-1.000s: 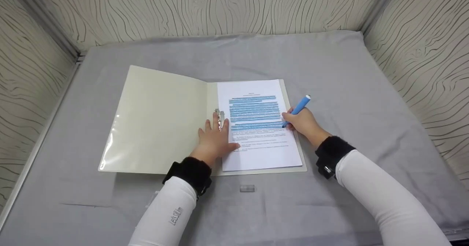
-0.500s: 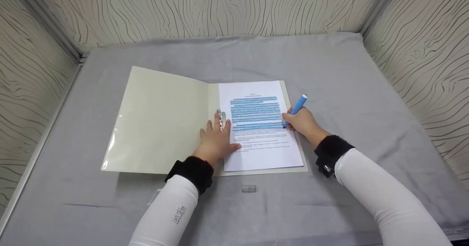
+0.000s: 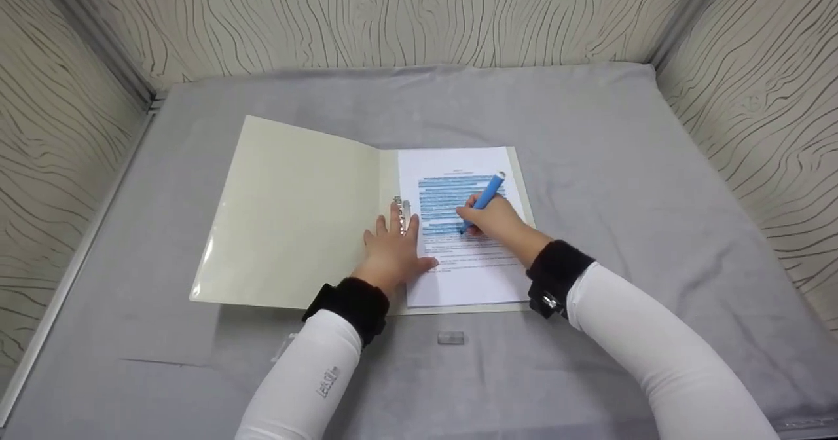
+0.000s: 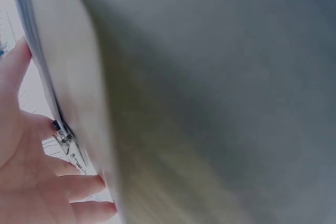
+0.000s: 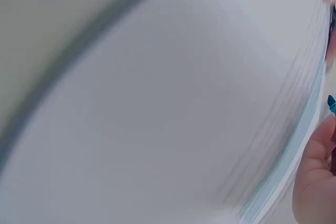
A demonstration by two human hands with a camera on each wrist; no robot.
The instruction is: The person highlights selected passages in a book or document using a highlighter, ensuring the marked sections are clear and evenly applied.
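My right hand (image 3: 503,222) grips a blue highlighter marker (image 3: 488,192), its tip down on the printed sheet (image 3: 452,289). Blue strokes cover the sheet's upper lines; the lower lines are plain black print. Spread out, my left hand (image 3: 391,251) rests along the sheet's left edge, thumb on the paper and other fingers around the metal ring clip (image 3: 400,212). The sheet lies in an opened cream folder (image 3: 288,217), whose left cover slants up off the table. In the right wrist view only the marker's teal tip (image 5: 332,104) shows beside the right hand.
A small clear grey block (image 3: 450,338) lies in front of the folder. Another clear piece (image 3: 283,348) sits partly behind the left sleeve. Grey cloth (image 3: 622,165) covers the table, and patterned walls (image 3: 419,21) stand at the back and sides.
My right hand has moved left with the marker, from the right end of the text line to nearer its middle. The left hand stays on the folder; the head view has shifted slightly.
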